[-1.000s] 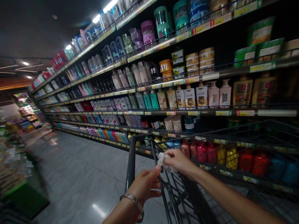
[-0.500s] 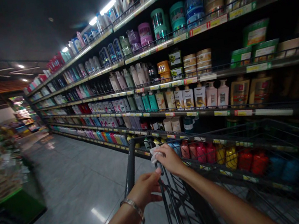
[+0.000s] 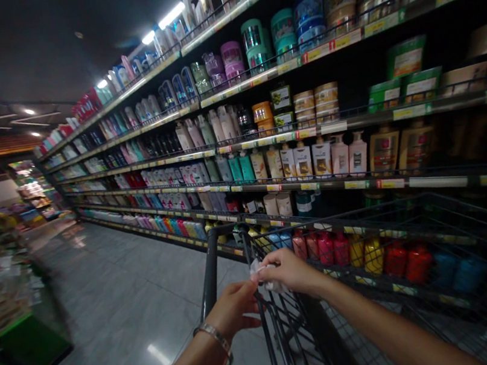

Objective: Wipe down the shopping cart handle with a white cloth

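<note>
A small crumpled white tissue [image 3: 272,287] is pinched in the fingers of my right hand [image 3: 291,270], above the black frame of the shopping cart. My left hand [image 3: 233,311], with a metal bracelet [image 3: 214,338] on its wrist, has its thumb tip against the tissue. Its other fingers are apart and loosely bent, holding nothing that I can see. The cart's handle [image 3: 211,272] runs to the left of both hands, and neither grips it. Wire mesh of the shopping cart [image 3: 338,327] spreads below and right of my right arm.
Long shelves [image 3: 298,183] of bottles, tubs and tubes line the right side and run into the distance. Grey tiled floor [image 3: 122,286] stretches along the aisle. A green-based display [image 3: 28,336] piled with packets stands at left.
My right hand has moved down with the tissue, bringing it against my left thumb. The left hand has barely shifted. The view has moved slightly.
</note>
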A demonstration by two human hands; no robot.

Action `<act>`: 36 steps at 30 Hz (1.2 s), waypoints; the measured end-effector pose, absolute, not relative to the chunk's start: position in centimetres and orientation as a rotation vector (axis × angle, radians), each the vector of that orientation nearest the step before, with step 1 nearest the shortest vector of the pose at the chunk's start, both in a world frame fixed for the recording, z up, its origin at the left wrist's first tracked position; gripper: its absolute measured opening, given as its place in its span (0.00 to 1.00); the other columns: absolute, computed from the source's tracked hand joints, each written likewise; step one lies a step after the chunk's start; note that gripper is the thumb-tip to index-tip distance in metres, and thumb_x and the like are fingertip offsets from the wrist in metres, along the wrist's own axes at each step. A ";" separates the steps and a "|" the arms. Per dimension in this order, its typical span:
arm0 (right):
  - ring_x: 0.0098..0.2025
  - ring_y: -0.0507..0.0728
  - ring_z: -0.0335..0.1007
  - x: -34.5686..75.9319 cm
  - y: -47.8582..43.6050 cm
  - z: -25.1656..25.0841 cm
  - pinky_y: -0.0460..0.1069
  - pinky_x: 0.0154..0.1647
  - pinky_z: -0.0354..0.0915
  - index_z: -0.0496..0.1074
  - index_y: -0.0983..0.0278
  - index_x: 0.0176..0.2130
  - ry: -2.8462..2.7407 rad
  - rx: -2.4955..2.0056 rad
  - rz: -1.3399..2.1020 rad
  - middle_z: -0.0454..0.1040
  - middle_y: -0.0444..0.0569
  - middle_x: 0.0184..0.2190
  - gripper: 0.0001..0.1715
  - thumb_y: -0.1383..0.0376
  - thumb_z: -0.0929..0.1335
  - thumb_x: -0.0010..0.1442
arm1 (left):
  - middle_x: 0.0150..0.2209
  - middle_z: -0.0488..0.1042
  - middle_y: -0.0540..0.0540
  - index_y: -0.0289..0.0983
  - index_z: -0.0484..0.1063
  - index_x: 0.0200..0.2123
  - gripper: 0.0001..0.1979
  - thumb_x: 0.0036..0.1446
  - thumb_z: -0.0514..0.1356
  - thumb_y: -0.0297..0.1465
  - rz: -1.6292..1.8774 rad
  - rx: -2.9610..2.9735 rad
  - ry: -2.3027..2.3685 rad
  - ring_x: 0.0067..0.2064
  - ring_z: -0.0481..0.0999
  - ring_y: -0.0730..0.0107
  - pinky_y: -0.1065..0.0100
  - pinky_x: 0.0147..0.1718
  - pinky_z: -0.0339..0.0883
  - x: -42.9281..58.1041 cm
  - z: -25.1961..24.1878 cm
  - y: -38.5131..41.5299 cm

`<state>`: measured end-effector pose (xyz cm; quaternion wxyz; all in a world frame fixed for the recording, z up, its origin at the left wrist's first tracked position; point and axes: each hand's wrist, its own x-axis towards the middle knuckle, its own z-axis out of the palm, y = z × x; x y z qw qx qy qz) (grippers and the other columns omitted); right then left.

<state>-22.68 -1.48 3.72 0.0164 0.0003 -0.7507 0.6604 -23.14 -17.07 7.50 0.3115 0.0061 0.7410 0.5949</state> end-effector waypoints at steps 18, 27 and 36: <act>0.24 0.50 0.62 -26.4 -2.8 1.4 0.45 0.26 0.57 0.70 0.64 0.27 -1.966 -0.302 2.084 0.69 0.40 0.21 0.05 0.68 0.69 0.44 | 0.32 0.71 0.47 0.35 0.70 0.30 0.30 0.33 0.67 0.54 1.558 0.010 1.963 0.32 0.71 0.68 0.67 0.31 0.64 -23.3 7.1 -17.2; 0.45 0.57 0.69 -28.8 -1.3 1.4 0.50 0.50 0.63 0.77 0.64 0.36 -2.034 -0.344 1.527 0.73 0.52 0.42 0.13 0.70 0.66 0.50 | 0.32 0.72 0.47 0.35 0.71 0.31 0.28 0.37 0.67 0.53 1.587 -0.006 1.979 0.33 0.73 0.69 0.67 0.31 0.66 -23.0 7.4 -17.5; 0.45 0.56 0.73 -26.9 -0.5 -2.2 0.50 0.51 0.64 0.79 0.63 0.33 -2.196 -0.054 1.531 0.79 0.50 0.38 0.20 0.79 0.62 0.49 | 0.32 0.72 0.46 0.35 0.69 0.30 0.28 0.35 0.68 0.51 1.542 -0.052 2.011 0.32 0.72 0.67 0.66 0.30 0.66 -23.7 7.0 -17.2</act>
